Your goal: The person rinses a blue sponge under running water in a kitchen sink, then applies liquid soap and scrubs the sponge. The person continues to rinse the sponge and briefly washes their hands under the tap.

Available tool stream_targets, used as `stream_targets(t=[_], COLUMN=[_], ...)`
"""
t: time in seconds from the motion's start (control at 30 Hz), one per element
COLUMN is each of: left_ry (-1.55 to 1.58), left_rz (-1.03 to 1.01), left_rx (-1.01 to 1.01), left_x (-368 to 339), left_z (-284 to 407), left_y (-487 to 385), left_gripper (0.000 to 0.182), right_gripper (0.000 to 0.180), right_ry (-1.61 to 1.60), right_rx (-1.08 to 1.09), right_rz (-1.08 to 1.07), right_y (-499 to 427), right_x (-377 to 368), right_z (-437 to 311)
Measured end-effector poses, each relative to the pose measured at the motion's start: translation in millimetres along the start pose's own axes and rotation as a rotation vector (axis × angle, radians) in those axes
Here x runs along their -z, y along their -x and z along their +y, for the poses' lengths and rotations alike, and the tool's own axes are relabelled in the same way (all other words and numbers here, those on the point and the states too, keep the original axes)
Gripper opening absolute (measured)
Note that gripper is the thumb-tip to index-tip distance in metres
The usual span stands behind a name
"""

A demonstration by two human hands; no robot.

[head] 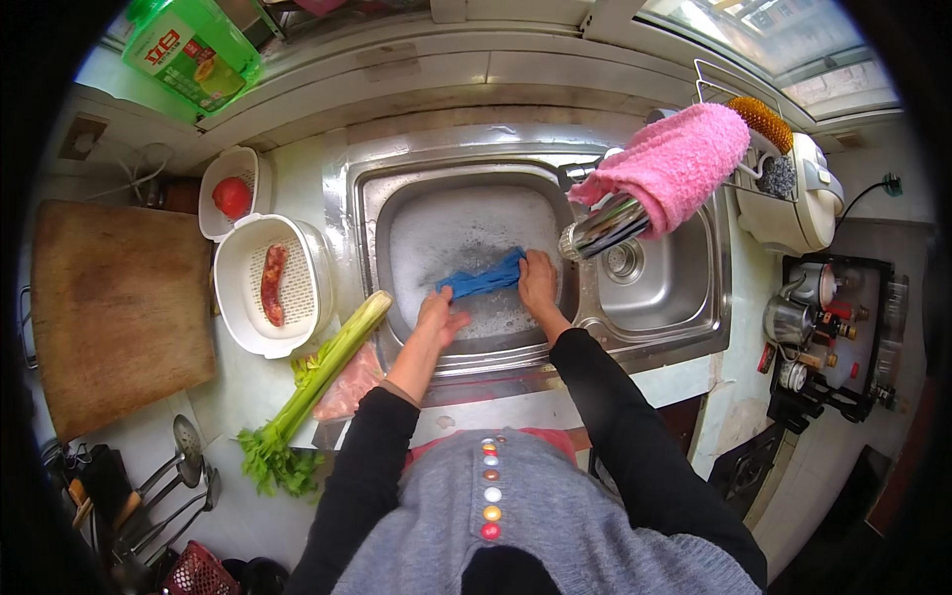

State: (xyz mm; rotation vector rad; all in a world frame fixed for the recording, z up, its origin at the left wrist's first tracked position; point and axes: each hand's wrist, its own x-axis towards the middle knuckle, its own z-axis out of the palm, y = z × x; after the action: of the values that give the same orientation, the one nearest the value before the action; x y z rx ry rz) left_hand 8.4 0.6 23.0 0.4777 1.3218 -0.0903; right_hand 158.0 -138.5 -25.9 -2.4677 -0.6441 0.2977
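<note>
A wet blue cloth [483,280] is stretched between my two hands over the larger basin of a stainless steel sink [372,245], which holds water with white suds. My left hand [440,318] grips the cloth's left end, with some fingers spread. At its right end, my right hand [537,281] holds the cloth with fingers closed on it. Right of the hands, a pink towel [669,163] is wrapped around the chrome faucet [606,227], whose spout points down to the left near the divider between the basins.
Left of the sink are a white colander [320,282] with a sausage, a small basket [260,186] with a tomato, and a wooden cutting board [123,312]. Celery [327,372] and packaged meat [353,379] lie by the near left corner. A wire rack [744,175] holds scrubbers.
</note>
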Motion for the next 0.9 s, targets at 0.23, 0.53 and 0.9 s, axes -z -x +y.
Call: stream_targets(t=[0.23, 0.53, 0.9], left_ry=[0.169, 0.435, 0.257], left_rz=[-0.086, -0.308, -0.444], left_rx=[0.096, 0.035, -0.097], left_x=[11.2, 22.8, -14.5], left_z=[-5.1, -1.9, -17.4], left_y=[-12.0, -25.5, 10.7], left_gripper=[0.047, 0.031, 0.023], right_gripper=[0.026, 0.025, 0.028], right_ry=[-0.691, -0.851, -0.106], right_rx=[-0.416, 0.024, -0.147], right_rz=[-0.486, -0.521, -0.24], right_y=[24.5, 58.2, 3.6], right_x=[-11.6, 31.8, 12.1], right_z=[-46.0, -140.5, -36.0])
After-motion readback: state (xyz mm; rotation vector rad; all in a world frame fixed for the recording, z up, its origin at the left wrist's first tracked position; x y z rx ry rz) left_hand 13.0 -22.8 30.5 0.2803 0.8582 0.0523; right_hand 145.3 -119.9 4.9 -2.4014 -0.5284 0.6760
